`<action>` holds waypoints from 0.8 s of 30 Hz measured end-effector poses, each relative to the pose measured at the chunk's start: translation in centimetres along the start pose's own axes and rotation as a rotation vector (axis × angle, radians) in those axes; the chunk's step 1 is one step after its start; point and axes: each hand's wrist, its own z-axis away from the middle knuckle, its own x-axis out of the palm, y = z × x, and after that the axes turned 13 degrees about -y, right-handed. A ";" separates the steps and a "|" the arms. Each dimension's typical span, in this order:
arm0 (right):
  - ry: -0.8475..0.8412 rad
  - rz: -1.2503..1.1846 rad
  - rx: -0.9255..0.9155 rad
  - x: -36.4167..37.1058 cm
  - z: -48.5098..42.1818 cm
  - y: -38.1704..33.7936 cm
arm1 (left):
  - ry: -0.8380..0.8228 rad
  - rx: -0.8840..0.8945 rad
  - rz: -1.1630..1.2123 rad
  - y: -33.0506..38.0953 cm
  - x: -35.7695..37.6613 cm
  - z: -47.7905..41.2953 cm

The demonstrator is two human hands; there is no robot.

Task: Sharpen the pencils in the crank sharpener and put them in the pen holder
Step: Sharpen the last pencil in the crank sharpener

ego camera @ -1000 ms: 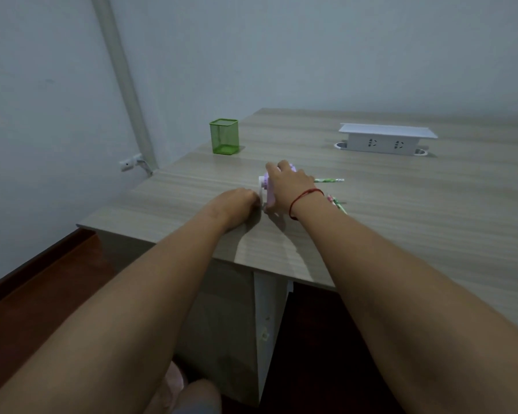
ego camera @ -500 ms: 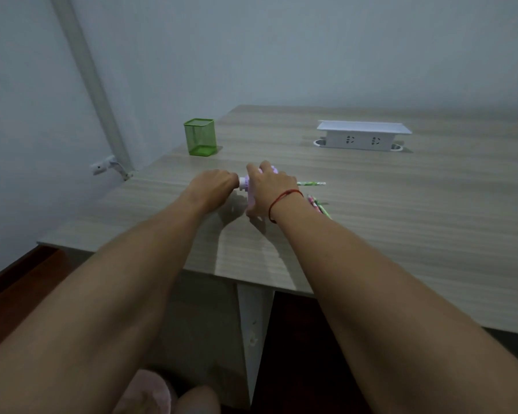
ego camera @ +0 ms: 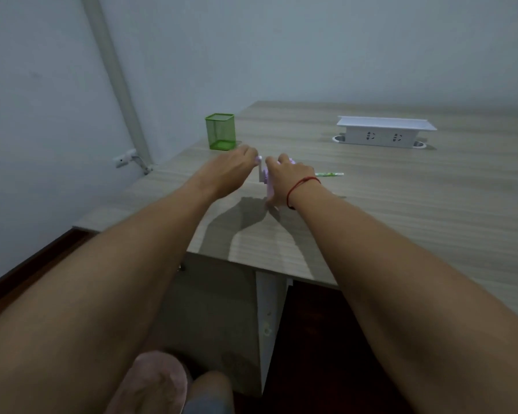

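Fingers (ego camera: pixel 248 151) of left hand (ego camera: pixel 231 171) pinching crank handle (ego camera: pixel 260 158), those of right hand (ego camera: pixel 284 180) curled over sharpener (ego camera: pixel 270 189); pencil (ego camera: pixel 329 174) flat, jutting rightward.

1. Pale wood-grain desk (ego camera: pixel 401 210) fills the right side, its far edge against the grey wall (ego camera: pixel 311 46).
2. Out on it sits a white socket box (ego camera: pixel 383 135) with a flat lid on top and 2 outlets on the near face. There's 1 round grommet (ego camera: pixel 338 139) at one end and a second grommet (ego camera: pixel 420 144) at the other.
3. A white pipe (ego camera: pixel 117 76) slants down the wall.
4. Low down, a small wall outlet (ego camera: pixel 123 158), with a cable (ego camera: pixel 141 164) trailing toward the pipe's foot.
5. Under the desk, a pale support panel (ego camera: pixel 269 318) over dark reddish floor (ego camera: pixel 326 339).
6. At the bottom edge, a fuzzy pink slipper (ego camera: pixel 153 380).
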 end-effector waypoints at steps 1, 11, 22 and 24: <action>-0.002 -0.005 0.003 0.0 0.0 -0.1 | -0.010 -0.001 0.008 0.5 -0.1 0.5; -0.030 -0.027 0.002 -0.1 -0.2 -0.2 | -0.138 -0.049 0.020 2.7 -0.7 2.5; 0.025 -0.082 -0.030 0.6 -0.8 -0.2 | -0.288 -0.132 0.038 3.8 1.4 2.6; 0.039 -0.081 -0.031 0.7 -0.9 -0.1 | -0.271 -0.163 0.076 4.0 2.3 2.6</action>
